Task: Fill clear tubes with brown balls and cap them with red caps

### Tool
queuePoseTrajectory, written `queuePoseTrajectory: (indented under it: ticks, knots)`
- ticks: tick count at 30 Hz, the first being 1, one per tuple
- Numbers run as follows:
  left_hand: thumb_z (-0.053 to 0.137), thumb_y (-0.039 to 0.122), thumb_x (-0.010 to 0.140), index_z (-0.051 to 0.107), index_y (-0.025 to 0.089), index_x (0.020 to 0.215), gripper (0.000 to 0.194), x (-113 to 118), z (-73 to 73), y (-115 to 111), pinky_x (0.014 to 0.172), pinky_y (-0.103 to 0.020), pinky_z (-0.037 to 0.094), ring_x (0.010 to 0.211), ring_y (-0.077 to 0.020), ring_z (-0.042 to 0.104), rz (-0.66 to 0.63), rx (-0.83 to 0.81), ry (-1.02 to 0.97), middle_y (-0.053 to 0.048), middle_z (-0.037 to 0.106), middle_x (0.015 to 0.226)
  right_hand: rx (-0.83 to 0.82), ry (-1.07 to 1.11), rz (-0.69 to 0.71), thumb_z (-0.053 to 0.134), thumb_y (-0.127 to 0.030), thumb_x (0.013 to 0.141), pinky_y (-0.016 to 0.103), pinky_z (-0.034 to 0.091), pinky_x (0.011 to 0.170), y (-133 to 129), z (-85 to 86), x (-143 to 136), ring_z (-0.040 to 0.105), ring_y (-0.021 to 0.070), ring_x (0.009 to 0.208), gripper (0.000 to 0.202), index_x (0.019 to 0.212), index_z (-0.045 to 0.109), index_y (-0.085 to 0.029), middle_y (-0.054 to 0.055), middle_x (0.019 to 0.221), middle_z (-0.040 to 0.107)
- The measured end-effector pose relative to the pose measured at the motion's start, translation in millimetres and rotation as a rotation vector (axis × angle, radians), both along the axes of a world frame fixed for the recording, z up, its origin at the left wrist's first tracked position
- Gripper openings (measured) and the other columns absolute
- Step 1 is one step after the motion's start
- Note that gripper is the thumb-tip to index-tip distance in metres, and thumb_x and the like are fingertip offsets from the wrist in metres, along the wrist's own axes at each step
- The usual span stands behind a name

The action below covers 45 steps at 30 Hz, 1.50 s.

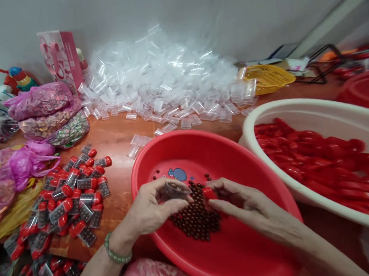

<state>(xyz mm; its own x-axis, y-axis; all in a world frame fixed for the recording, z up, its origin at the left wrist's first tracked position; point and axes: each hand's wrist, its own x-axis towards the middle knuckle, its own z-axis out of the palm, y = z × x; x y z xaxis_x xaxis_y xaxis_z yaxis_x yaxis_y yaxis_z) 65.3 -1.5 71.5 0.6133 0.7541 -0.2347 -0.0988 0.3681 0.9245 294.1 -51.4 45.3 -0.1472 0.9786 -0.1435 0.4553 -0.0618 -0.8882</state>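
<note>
And here are both hands over the red basin (188,148), working above a cluster of dark brown beads (197,222) gathered on its floor. The left hand (151,206), a green bead bracelet (116,252) round its wrist, has thumb and fingers closed on a small clear case (174,191), tilted over the near side of that printed blue figure (178,174). Across from it, the right hand (247,198) pinches a red cap (209,194) between thumb and fingertips, and there is a gap between cap and case. Both pieces are held up over the beads, a few of which lie loose near the far wall of the basin. Look left on the wooden table (117,138): a heap of filled cases (66,195), red-ended with dark contents, and beyond them pink plastic bags (46,100) full of small pieces. At the back rises a great pile of clear cases (168,80), flanked by a pink and white gift bag (61,58) on the left and a yellow basket (266,76) on the right. Over on the right sits a white tub (298,106), holding a mass of glossy red parts (323,158).
</note>
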Motion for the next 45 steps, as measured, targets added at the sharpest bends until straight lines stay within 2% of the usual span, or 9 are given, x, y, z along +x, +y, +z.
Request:
queuePoseTrajectory:
  ticks: [3,8,20,26,31,35,38,43,45]
  knots:
    - [0.069,0.024,0.075,0.063,0.015,0.094,0.022,1.7,-2.2,-0.1,0.082,-0.03,0.048,0.081,-0.0142,0.062,0.016,0.01,0.038,-0.004,0.068,0.086,0.08,0.111,-0.083,0.064,-0.046,0.084,0.029,0.056,0.071,4.5,13.3,-12.1,0.065,0.0193,0.085,0.029,0.1,0.065,-0.022,0.005,0.092,0.067]
    - [0.067,0.027,0.079,0.061,0.016,0.097,0.022,1.7,1.3,-2.9,0.078,-0.028,0.047,0.078,-0.0124,0.059,0.063,0.06,0.028,-0.002,0.064,0.085,0.225,0.059,0.013,0.06,-0.037,0.087,0.03,0.056,0.07,12.1,27.5,-21.3,0.065,0.0176,0.078,0.019,0.096,0.07,-0.023,0.006,0.087,0.068]
    - [0.064,0.033,0.082,0.06,0.015,0.101,0.026,2.6,2.5,-4.0,0.065,-0.024,0.044,0.068,-0.0107,0.055,-0.013,0.054,0.061,-0.002,0.059,0.079,0.397,0.1,-0.006,0.066,-0.025,0.084,0.022,0.055,0.068,15.5,41.9,-24.8,0.065,0.0139,0.075,0.015,0.099,0.069,-0.029,0.001,0.084,0.068]
    - [0.067,0.033,0.079,0.061,0.014,0.094,0.025,3.1,0.9,0.5,0.068,-0.024,0.044,0.068,-0.0105,0.054,0.068,0.041,0.051,-0.001,0.06,0.078,0.398,0.065,-0.021,0.069,-0.028,0.083,0.023,0.056,0.066,19.6,44.7,-21.7,0.067,0.0149,0.075,0.014,0.097,0.069,-0.026,0.002,0.085,0.07]
    - [0.072,0.037,0.075,0.06,0.015,0.086,0.028,9.0,-3.4,6.5,0.062,-0.022,0.039,0.062,-0.0081,0.047,0.205,0.048,0.108,0.003,0.053,0.07,0.376,-0.067,0.132,0.064,-0.026,0.086,0.025,0.055,0.065,21.0,42.9,-16.8,0.066,0.0156,0.075,0.014,0.099,0.069,-0.025,0.003,0.086,0.069]
    - [0.076,0.041,0.07,0.06,0.015,0.086,0.035,11.7,-10.6,8.9,0.063,-0.023,0.038,0.063,-0.0091,0.046,0.186,-0.014,0.147,0.003,0.054,0.07,0.399,-0.099,0.196,0.061,-0.024,0.088,0.025,0.055,0.069,23.5,42.5,-24.5,0.067,0.0166,0.08,0.013,0.099,0.067,-0.025,0.004,0.089,0.069]
    - [0.075,0.04,0.071,0.06,0.015,0.085,0.032,11.7,-12.6,8.4,0.063,-0.022,0.038,0.064,-0.0092,0.047,0.172,-0.023,0.112,0.002,0.054,0.071,0.426,-0.049,0.103,0.061,-0.024,0.088,0.023,0.054,0.07,22.9,36.1,-34.1,0.066,0.0146,0.079,0.016,0.103,0.065,-0.025,0.002,0.089,0.07]
    - [0.074,0.026,0.071,0.058,0.015,0.086,0.025,22.8,-6.7,4.4,0.066,-0.021,0.039,0.067,-0.0089,0.048,0.196,-0.07,0.034,0.003,0.055,0.075,0.389,0.026,-0.344,0.056,-0.032,0.091,0.024,0.055,0.071,10.6,19.2,-56.5,0.067,0.0152,0.083,0.016,0.105,0.056,-0.024,0.003,0.095,0.067]
    - [0.075,0.023,0.069,0.057,0.016,0.086,0.025,29.5,-3.4,2.8,0.066,-0.021,0.039,0.067,-0.0086,0.048,0.214,-0.069,0.035,0.003,0.055,0.075,0.371,0.014,-0.446,0.051,-0.034,0.094,0.025,0.055,0.069,4.2,14.8,-65.0,0.067,0.0154,0.081,0.017,0.107,0.054,-0.024,0.004,0.096,0.067]
